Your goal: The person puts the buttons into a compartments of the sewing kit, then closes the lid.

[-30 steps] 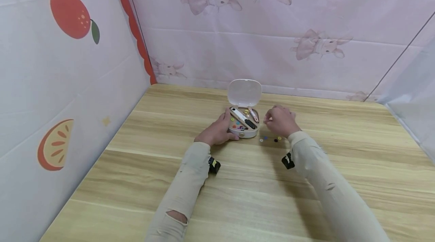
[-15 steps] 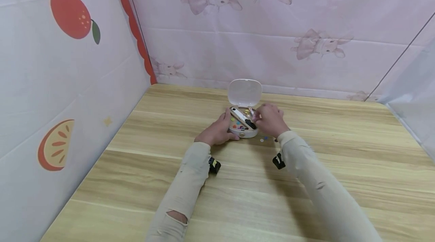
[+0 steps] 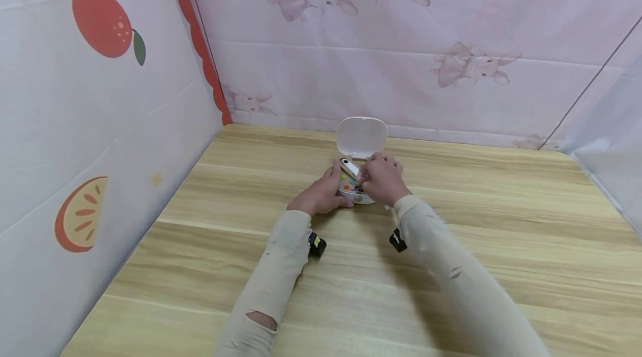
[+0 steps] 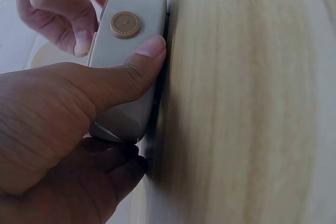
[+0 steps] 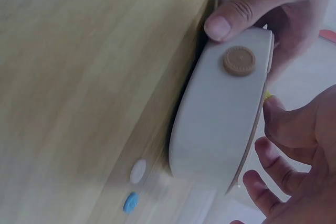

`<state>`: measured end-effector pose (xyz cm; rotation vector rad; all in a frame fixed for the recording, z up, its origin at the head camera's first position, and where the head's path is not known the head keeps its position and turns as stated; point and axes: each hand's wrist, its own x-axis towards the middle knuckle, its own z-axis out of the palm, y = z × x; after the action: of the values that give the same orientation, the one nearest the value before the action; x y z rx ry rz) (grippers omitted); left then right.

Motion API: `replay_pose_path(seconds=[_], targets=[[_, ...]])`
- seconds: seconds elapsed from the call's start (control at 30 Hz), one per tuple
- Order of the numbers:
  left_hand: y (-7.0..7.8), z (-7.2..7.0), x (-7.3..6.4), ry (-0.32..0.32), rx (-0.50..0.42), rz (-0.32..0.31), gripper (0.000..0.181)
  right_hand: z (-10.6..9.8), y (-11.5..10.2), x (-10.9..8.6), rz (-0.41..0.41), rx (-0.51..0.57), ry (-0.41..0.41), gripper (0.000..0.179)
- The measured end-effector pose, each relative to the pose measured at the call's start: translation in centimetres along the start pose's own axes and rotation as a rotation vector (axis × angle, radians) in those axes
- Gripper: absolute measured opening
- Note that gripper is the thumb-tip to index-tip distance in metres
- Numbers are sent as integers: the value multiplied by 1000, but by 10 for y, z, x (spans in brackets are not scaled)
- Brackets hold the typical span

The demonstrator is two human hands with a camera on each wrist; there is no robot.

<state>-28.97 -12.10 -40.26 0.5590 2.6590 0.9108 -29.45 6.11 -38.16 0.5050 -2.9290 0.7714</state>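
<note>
A white sewing box (image 3: 360, 199) with a brown button-shaped catch (image 4: 125, 24) stands on the table, its lid (image 3: 361, 137) raised at the back. My left hand (image 3: 318, 191) grips its left side, thumb (image 4: 142, 64) against the front wall. Inside lie several coloured buttons (image 3: 346, 186) and a long white-and-black tool (image 3: 348, 167), partly hidden. Over the box is my right hand (image 3: 383, 180). Its thumb and forefinger pinch a small yellow button (image 5: 268, 94) at the rim, mostly covered by the fingertips, while the other fingers are spread apart.
A white button (image 5: 138, 171) and a blue button (image 5: 130, 202) lie on the wooden table (image 3: 321, 301) just right of the box. A pink rabbit-print cloth wall (image 3: 401, 78) rises behind the table, and a white fruit-print one (image 3: 150, 123) at the left.
My right hand has moved left from beside the box to over its compartments, now covering part of the long tool. The left hand and box have stayed in place.
</note>
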Motion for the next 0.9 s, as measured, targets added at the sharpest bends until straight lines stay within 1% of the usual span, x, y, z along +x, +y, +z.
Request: replay_pose_path(seconds=[0.3,0.7,0.9], targets=[[-1,0,0,4,20,10,112,7,-9,3,-19,-28,3,13],[2,0,0,15,20,16,113,8,-10,3,-20,-51,16,9],[0,0,0,21,31,15,113,8,-12,2,-32,-83,31,7]])
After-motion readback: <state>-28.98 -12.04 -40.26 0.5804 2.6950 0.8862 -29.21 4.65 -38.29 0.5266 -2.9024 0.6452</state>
